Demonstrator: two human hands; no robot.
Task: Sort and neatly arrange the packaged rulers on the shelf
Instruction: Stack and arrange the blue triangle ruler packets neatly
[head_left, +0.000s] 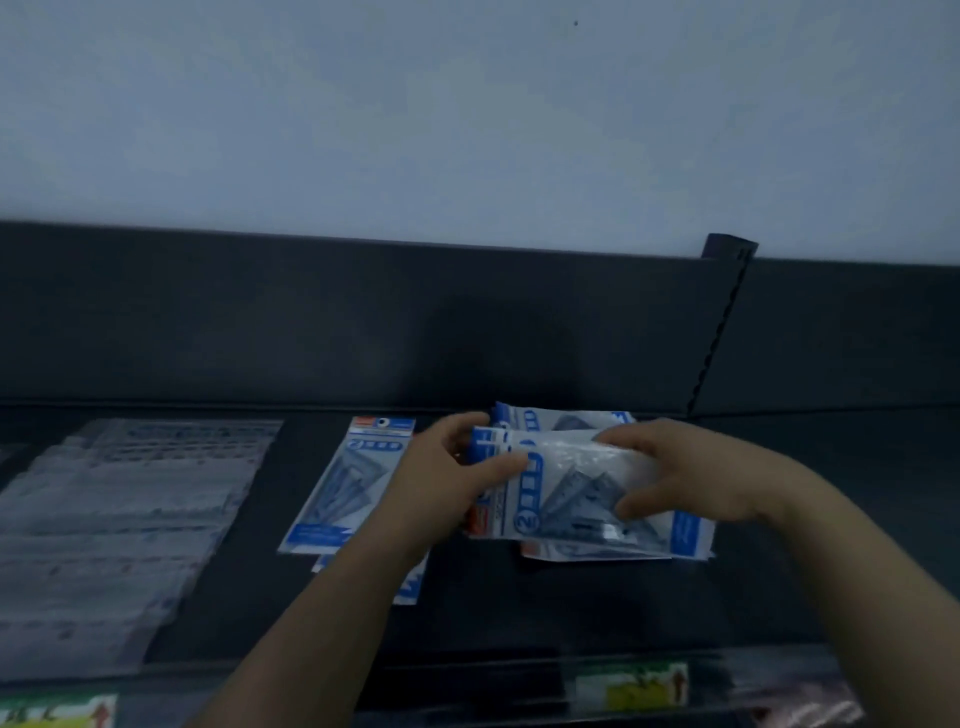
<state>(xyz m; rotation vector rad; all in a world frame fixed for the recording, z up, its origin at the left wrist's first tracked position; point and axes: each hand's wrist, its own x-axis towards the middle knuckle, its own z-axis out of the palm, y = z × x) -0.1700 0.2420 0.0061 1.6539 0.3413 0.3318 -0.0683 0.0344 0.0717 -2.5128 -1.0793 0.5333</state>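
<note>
price label (631, 686) | left hand (452, 470), right hand (691, 478) fingers (623, 439) grip ruler stack (566, 499) | pack (353, 483) beside

- Top ruler package (571, 493), at 3 o'clock on the shelf: a white "2" in a circle on its blue band; the print beside it is unreadable.
- Flat ruler package (353, 483), at its 9 o'clock: a circled "2", blurred.
- Shelf-edge label (631, 686), at 6 o'clock: illegible.

The view was dim and bluish, the wall (467, 130) the brightest part. The shelf (519, 613) lay in shadow, and the packets (119, 509) at left were smeared by blur.
</note>
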